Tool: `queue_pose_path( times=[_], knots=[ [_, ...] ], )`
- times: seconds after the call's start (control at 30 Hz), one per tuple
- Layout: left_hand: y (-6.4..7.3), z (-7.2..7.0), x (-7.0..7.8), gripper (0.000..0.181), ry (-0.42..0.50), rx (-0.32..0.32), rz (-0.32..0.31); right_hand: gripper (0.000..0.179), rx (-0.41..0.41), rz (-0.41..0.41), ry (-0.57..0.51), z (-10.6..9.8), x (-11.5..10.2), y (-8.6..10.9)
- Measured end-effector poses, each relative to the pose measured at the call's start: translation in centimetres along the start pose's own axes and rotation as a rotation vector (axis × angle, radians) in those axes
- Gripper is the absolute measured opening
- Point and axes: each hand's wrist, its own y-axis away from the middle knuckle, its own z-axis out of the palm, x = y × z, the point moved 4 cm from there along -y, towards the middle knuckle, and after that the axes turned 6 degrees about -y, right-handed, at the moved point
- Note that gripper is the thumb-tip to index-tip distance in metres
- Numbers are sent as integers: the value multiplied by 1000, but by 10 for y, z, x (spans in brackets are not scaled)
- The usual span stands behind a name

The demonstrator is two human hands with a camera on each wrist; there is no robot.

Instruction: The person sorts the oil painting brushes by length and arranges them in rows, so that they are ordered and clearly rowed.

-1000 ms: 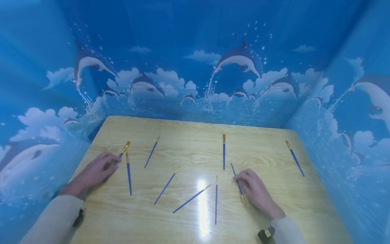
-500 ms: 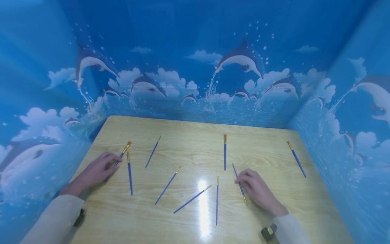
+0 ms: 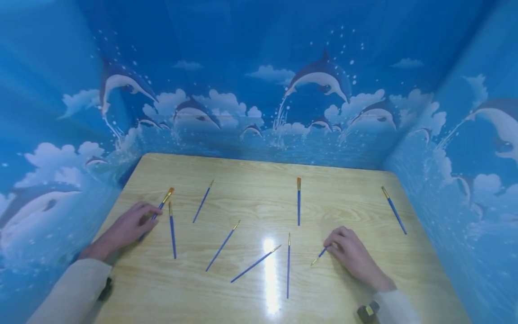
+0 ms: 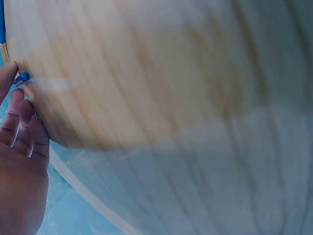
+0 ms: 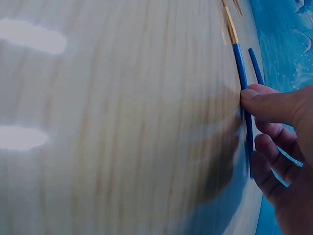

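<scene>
My left hand (image 3: pixel 128 225) pinches a blue-handled flat paintbrush (image 3: pixel 165 198) at the table's left side, its orange bristles pointing away from me. The left wrist view has the blue handle end (image 4: pixel 23 77) showing between thumb and fingers. On the right, my right hand (image 3: pixel 351 253) pinches a thinner paintbrush (image 3: pixel 319 255) between thumb and index finger. That brush's gold tip points down and left, and its rear part is hidden by the hand. Close up in the right wrist view, the thumb lies on the blue handle (image 5: pixel 238 63). A second flat brush (image 3: pixel 172 234) lies just right of my left hand.
Several more paintbrushes lie spread over the wooden table (image 3: pixel 251 189): a flat one (image 3: pixel 299 204) at the back, one (image 3: pixel 394 210) far right, thin ones (image 3: pixel 288 265) in the middle. Dolphin-print blue sheets (image 3: pixel 259 81) wall the back and both sides.
My right hand has shifted right, and its paintbrush has turned: the tip pointed toward the lower right before and now points lower left. The left hand stays put on its brush.
</scene>
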Motion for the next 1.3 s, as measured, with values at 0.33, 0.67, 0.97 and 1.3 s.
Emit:
queue_pose_path(
  times=[0.33, 0.67, 0.97, 1.3],
  knots=[
    [-1, 2, -2, 32, -4, 0, -10, 16, 23, -1, 1, -5, -1, 5],
    [-1, 2, -3, 33, 0, -4, -16, 11, 11, 86, -14, -6, -4, 6],
    [-3, 2, -5, 34, 5, -17, -26, 12, -69, 189, -165, -2, -22, 6],
    [-2, 1, -3, 35, -3, -28, -33, 12, -67, 129, -258, 20, -50, 11]
  ],
)
